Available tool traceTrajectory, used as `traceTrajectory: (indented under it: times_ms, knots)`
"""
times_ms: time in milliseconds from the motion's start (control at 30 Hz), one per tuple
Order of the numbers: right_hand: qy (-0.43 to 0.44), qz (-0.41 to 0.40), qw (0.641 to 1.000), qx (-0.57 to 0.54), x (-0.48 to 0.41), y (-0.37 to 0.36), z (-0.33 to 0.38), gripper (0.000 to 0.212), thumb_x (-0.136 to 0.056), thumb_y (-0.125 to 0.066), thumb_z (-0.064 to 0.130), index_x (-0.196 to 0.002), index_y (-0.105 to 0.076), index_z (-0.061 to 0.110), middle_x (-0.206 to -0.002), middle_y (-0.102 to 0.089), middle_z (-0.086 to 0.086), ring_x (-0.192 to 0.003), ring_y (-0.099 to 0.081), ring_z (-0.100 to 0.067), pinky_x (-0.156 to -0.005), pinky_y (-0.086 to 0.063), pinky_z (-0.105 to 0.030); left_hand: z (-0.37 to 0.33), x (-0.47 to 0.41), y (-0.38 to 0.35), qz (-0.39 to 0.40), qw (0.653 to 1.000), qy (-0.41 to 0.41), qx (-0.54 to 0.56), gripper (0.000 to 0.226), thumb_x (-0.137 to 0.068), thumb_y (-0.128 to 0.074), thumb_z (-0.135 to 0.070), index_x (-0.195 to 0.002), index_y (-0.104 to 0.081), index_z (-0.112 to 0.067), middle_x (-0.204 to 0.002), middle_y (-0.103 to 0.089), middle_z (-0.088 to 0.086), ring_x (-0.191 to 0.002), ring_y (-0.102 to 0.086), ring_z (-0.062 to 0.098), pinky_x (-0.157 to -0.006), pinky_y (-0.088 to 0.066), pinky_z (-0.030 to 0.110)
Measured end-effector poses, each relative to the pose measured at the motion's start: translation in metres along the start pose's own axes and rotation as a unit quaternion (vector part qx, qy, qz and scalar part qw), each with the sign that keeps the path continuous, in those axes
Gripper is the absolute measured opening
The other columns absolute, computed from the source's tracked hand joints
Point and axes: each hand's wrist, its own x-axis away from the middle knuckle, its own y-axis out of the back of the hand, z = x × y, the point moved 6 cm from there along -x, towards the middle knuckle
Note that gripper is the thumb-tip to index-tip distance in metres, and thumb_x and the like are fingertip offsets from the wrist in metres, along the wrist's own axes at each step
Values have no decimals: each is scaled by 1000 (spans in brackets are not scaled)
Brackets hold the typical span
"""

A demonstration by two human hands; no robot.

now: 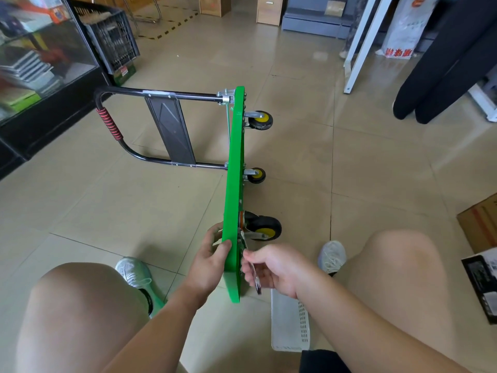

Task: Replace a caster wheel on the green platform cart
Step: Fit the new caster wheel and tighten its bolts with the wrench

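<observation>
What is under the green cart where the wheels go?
Three wheels stick out from the green cart's underside. The right hand and wrench cover the nearest corner, so that mount is hidden.

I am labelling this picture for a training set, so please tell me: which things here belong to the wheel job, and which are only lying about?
For the job:
- green cart, standing on its edge
- near wheel
- wrench, held by the right hand
- left hand, gripping the cart's edge

Lying about:
- white basket (use unclear)
- cardboard box
- black crate
- glass cabinet
</observation>
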Motion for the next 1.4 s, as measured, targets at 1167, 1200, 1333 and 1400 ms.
traceTrajectory:
  times_ms: [1167,1200,1333,1400]
  knots:
    - [125,-80,982,118,-40,6,-28,17,-98,-63,14,-100,-79,10,-90,-76,-14,-66,-71,-18,-57,-53,-21,7,-3,-1,-4,1000,-7,2,34,-109,-45,-21,-134,-51,-45,-132,-65,-1,-109,-69,13,-81,-54,20]
    - [120,-78,983,112,-39,5,-27,17,-97,-63,13,-98,-79,8,-86,-75,-15,-64,-71,-21,-57,-55,-26,6,-2,-2,-3,1000,-7,-2,33,-107,-47,-27,-133,-51,-46,-132,-65,-2,-109,-69,13,-82,-53,20]
    - [81,-73,991,84,-34,6,-21,15,-95,-65,14,-94,-76,4,-72,-73,-9,-59,-70,-27,-63,-61,-39,4,-1,-3,-8,1000,0,1,42,-89,-47,-40,-130,-52,-48,-131,-66,-3,-110,-68,14,-85,-51,24]
    - [62,-59,995,50,-28,3,-16,18,-95,-66,15,-96,-72,-2,-69,-70,-9,-56,-68,-26,-58,-58,-36,4,-1,-2,-7,1000,-4,9,41,-90,-49,-38,-131,-53,-44,-130,-67,-2,-108,-70,15,-83,-52,22]
